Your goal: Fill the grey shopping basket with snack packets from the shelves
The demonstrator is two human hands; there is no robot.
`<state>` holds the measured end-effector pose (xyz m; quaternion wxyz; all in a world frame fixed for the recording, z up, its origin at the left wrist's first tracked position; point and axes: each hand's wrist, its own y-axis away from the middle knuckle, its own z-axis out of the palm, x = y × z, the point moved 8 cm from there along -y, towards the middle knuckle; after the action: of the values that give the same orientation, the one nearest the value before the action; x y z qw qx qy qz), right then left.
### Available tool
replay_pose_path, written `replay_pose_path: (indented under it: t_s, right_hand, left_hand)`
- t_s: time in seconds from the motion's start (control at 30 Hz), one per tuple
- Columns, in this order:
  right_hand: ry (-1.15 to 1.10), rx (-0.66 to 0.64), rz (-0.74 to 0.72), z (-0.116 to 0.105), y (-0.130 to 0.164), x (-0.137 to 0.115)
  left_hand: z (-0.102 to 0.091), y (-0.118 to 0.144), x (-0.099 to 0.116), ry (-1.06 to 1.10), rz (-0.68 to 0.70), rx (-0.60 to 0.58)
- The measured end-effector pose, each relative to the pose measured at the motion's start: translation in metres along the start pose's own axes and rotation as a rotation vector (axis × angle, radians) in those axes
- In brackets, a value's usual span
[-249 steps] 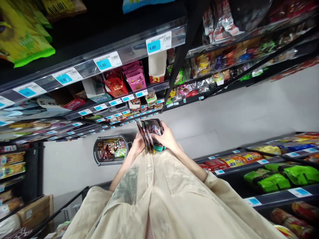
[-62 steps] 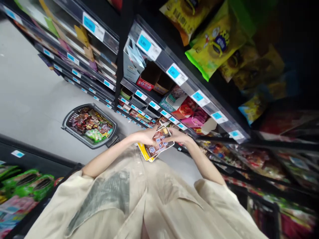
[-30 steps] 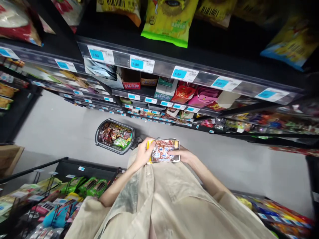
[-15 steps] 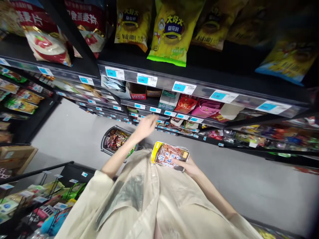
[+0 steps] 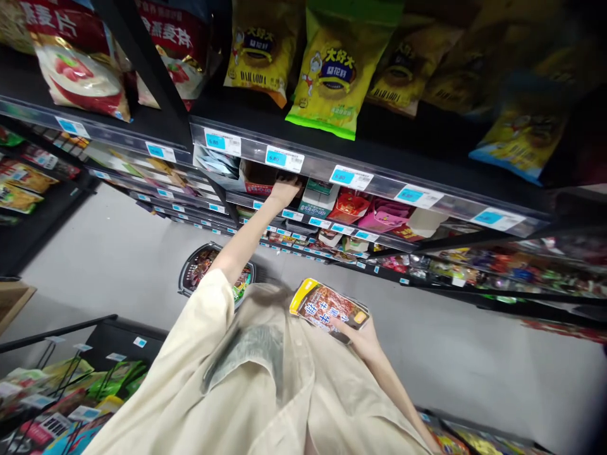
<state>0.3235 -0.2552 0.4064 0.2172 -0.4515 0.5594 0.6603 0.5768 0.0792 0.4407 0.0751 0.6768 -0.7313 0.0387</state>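
The left hand [image 5: 283, 189] reaches into a brown carton [image 5: 265, 174] at the shelf's front edge [image 5: 308, 165]; its finger state cannot be told. The right hand [image 5: 360, 335], lower and nearer the body, clamps a stack of snack packets [image 5: 327, 304], long axis level.

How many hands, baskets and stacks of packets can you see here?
Hands: 2, the left hand at the shelf and the right hand holding
Basket: 1, on the floor
Stack of packets: 1, in the right hand
Total: 4
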Motion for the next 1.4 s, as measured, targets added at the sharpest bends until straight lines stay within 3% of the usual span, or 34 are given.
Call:
replay_pose_path:
  t_s: [0.13,0.3,0.37,0.47,0.6,0.67,0.77,0.87,1.0,1.1,1.3,1.4]
  right_hand:
    - [0.062,0.008,-0.044,0.009,0.000,-0.016]
    - [0.256,0.028,-0.123,0.013,-0.004,-0.047]
    - [0.329,0.077,-0.227,0.011,-0.008,-0.071]
    - [0.454,0.166,-0.508,0.017,-0.020,-0.127]
    - [0.694,0.185,-0.890,0.055,-0.052,-0.210]
    - [0.844,0.139,-0.997,0.083,-0.077,-0.240]
    - [1.064,0.037,-1.070,0.124,-0.114,-0.266]
    - [1.253,-0.073,-1.046,0.153,-0.144,-0.275]
    - [1.503,-0.143,-0.915,0.174,-0.168,-0.279]
    - [1.648,-0.153,-0.855,0.184,-0.167,-0.283]
    - [1.830,-0.088,-0.909,0.201,-0.137,-0.279]
    - [1.863,-0.086,-0.882,0.208,-0.147,-0.269]
  left_hand:
    - [-0.008,0.017,0.006,-0.005,0.034,0.079]
    - [0.000,0.047,0.015,0.022,0.031,0.093]
    - [0.005,0.059,0.017,0.052,0.028,0.110]
    - [0.011,0.073,0.018,0.117,0.012,0.137]
    - [0.012,0.085,0.017,0.162,0.003,0.177]
    - [0.012,0.088,0.017,0.158,0.006,0.188]
    - [0.011,0.093,0.020,0.167,0.011,0.191]
    - [0.010,0.097,0.022,0.200,-0.003,0.216]
    - [0.011,0.100,0.023,0.223,-0.012,0.242]
    - [0.013,0.100,0.021,0.244,-0.021,0.231]
    - [0.013,0.098,0.020,0.242,-0.007,0.181]
    - [0.013,0.096,0.020,0.258,-0.007,0.177]
